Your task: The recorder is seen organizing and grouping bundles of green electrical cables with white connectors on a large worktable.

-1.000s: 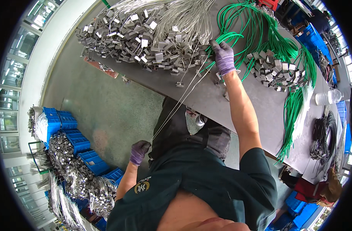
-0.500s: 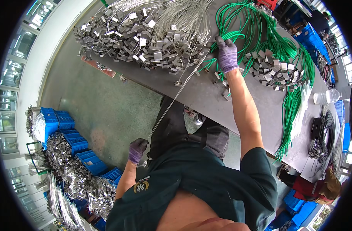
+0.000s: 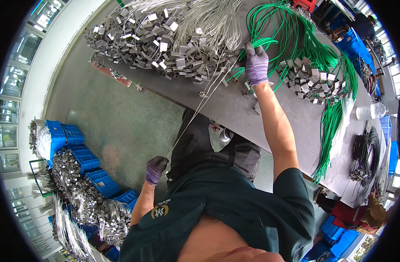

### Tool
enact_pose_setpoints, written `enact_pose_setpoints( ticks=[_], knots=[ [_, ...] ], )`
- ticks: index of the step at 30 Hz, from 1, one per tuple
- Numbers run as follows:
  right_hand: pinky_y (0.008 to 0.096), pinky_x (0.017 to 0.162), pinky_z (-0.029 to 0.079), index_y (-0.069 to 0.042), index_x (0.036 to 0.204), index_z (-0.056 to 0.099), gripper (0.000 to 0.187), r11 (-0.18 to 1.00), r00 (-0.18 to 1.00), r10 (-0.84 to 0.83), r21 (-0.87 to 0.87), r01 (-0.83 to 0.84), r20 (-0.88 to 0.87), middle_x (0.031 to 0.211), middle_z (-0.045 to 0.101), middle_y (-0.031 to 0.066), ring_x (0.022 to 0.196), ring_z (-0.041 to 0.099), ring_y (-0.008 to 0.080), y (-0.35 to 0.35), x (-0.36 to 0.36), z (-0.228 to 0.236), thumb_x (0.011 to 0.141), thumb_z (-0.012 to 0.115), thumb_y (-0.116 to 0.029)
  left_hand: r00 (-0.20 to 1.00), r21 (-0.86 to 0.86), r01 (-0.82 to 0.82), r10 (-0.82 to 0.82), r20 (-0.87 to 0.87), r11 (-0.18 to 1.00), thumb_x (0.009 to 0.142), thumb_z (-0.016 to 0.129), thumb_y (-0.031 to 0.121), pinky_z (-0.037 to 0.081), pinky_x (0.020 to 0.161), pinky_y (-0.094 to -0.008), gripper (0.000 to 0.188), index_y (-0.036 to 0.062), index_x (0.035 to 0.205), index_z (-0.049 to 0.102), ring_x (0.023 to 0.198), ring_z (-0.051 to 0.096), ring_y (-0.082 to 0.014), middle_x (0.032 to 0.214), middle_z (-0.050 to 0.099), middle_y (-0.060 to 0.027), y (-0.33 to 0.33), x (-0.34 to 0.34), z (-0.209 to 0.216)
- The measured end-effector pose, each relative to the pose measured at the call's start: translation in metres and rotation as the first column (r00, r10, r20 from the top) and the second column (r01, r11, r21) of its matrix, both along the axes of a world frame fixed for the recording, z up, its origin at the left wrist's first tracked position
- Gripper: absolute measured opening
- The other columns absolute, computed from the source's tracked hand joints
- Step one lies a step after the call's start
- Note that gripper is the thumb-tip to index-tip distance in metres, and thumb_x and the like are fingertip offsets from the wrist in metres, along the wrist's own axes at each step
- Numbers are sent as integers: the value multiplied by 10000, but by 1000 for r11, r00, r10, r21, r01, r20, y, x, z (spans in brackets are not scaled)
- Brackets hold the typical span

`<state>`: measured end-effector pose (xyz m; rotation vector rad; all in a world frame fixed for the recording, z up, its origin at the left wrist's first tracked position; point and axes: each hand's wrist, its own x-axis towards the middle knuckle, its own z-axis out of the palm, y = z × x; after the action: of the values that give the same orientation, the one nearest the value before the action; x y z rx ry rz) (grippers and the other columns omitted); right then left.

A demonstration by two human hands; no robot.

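So the left hand [image 3: 156, 170] is down on the near left, beside the dark trouser leg, fingers curled tight around the ends of some thin silvery strands [image 3: 200, 109]. Those run up at a slant, far and to the right, over the edge of the grey table [image 3: 235, 109] to a spot just left of the right hand [image 3: 256, 64]. That one's farther off, over the table, with bent fingers right at a loop of green cables [image 3: 270, 41] (can't tell if it's actually gripping them, the glove hides it). Both hands wear purple gloves with dark fingertips.

Left of the right hand there's a big heap of metal blocks [image 3: 178, 63], and one small metal piece [image 3: 203, 94] lies apart, just beside the strands. To the right sits a smaller pile of blocks [image 3: 313, 78], then a clear bottle [image 3: 370, 111] and a black cable coil [image 3: 366, 157]. Blue crates [image 3: 103, 181] line the near left.
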<state>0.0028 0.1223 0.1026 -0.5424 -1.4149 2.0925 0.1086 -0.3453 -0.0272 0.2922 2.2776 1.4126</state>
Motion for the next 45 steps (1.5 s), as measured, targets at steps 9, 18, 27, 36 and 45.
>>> enact_pose_setpoints(
  ticks=[9,18,27,36,45],
  knots=[
    [246,409,486,-22,831,601,200,937,950,232,212,-276,209,644,627,72,505,604,135,2,10,-22,866,595,-218,1000,14,17,-17,-10,1000,842,630,229,365,482,-243,222,16,782,637,524,466,-83,576,511,2,17,-4,4],
    [249,469,488,-7,942,591,188,992,992,63,98,-74,105,779,646,85,607,617,149,39,5,-24,878,595,-183,976,40,-23,14,216,999,832,629,161,402,500,-252,147,16,808,642,545,484,-86,603,548,-15,19,-1,11],
    [307,507,549,18,1011,540,207,994,997,74,-85,-74,-5,812,649,148,635,653,241,25,8,-11,896,542,-154,979,16,-17,13,205,1000,833,633,190,390,493,-249,178,16,800,639,540,470,-77,587,527,-4,20,-1,8],
    [326,515,562,31,1018,522,207,982,983,182,-48,-182,9,839,641,143,680,658,251,20,9,-27,895,544,-134,982,20,-14,10,189,1000,831,634,195,382,487,-250,181,20,785,636,535,470,-76,578,524,-7,23,-3,14],
    [318,552,563,23,1034,532,173,895,922,376,-221,-388,-95,899,646,162,712,660,244,10,15,-25,898,515,-83,981,41,-5,-3,195,999,834,641,194,372,476,-245,166,35,788,640,532,464,-70,581,524,9,22,-3,5]
  ],
)
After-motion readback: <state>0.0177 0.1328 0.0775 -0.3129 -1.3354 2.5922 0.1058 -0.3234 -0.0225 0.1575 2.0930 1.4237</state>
